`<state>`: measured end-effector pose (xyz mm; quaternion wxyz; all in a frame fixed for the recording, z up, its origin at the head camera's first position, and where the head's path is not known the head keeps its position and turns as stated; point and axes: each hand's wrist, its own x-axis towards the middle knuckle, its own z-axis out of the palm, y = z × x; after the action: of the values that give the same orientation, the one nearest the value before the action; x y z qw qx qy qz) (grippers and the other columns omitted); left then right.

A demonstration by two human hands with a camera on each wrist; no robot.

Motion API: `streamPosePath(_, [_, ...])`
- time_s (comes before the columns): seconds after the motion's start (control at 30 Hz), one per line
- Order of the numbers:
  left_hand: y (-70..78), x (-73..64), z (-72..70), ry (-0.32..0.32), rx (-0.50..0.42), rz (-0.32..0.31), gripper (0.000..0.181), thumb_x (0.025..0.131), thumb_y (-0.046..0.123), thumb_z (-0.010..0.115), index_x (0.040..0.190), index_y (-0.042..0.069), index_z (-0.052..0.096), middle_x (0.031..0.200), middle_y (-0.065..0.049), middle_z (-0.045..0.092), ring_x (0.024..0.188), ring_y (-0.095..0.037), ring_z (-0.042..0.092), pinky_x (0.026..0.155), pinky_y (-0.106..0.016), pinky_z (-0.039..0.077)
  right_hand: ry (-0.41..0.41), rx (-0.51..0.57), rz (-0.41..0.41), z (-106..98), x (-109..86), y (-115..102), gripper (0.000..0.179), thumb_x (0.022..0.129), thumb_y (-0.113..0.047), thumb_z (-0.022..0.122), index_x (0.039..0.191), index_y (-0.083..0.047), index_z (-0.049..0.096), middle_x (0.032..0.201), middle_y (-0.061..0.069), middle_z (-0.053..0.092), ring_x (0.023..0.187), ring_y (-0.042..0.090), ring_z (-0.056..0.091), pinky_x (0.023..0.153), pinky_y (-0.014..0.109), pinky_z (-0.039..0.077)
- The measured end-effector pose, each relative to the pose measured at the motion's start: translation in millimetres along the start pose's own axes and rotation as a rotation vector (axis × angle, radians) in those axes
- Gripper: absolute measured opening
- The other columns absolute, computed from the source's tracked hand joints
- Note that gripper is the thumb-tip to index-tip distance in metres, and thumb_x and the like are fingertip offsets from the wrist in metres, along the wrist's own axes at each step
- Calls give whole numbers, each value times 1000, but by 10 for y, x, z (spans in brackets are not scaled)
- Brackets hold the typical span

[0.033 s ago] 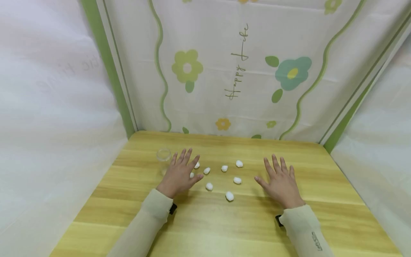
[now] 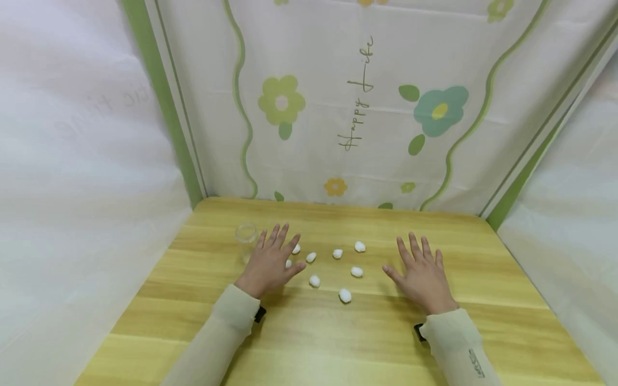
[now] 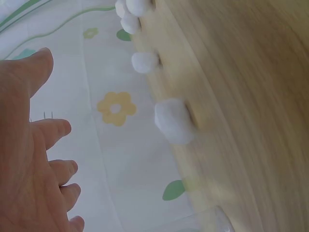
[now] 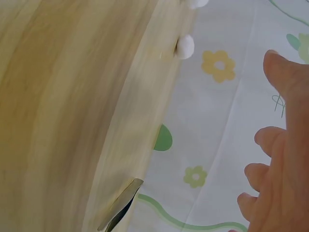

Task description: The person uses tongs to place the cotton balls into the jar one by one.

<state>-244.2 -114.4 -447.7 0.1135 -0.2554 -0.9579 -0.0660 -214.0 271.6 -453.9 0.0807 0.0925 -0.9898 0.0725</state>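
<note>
My left hand (image 2: 267, 265), fingers spread and straight, hovers over the left part of the wooden table (image 2: 309, 343), holding nothing. Just beyond and left of it stands a clear glass cup (image 2: 246, 234), partly covered by the hand. Several white cotton balls (image 2: 345, 295) lie scattered between the hands; one beside the left thumb (image 2: 288, 264) is partly hidden. On the right, my right hand (image 2: 425, 279) is likewise spread above the table with nothing in it. Below it, the right wrist view shows a thin, flat grey strip with a dark edge (image 4: 120, 205), hidden in the head view.
A white curtain (image 2: 309, 155) printed with flowers hangs along the table's back edge. White fabric walls (image 2: 96, 214) with green trim close in both sides. Each wrist carries a black band (image 2: 259, 313) below a beige sleeve.
</note>
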Motion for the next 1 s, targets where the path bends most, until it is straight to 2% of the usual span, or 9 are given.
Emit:
streamPosePath(0.27, [15,-35,24,14,19,4,74,96,65,40,153,19,31,159,-16,12,145,-36,12,113,-57,5,7,1,-3,15,-24,-18,90,93,-71,35,156,-10,18,160,21,5,143,45,-2,106,69,-2])
streamPosePath(0.43, [13,-36,1,15,29,11,74,96,64,40,154,19,29,159,-15,11,145,-35,11,114,-56,4,4,8,-2,32,-17,-5,90,93,-72,35,156,-11,17,160,20,4,143,45,-3,106,69,-3])
streamPosePath(0.77, [-86,-22,-43,75,116,52,71,96,45,58,153,11,31,158,-18,19,145,-35,14,114,-55,11,7,22,13,60,1,26,87,94,-69,35,157,-12,14,160,20,4,143,42,-8,106,69,-3])
streamPosePath(1.0, [-143,-28,-91,133,85,61,71,93,36,66,150,7,35,156,-21,23,143,-38,18,113,-56,14,23,38,29,-4,9,71,83,99,-60,37,157,-8,10,158,26,6,142,49,-2,104,71,1])
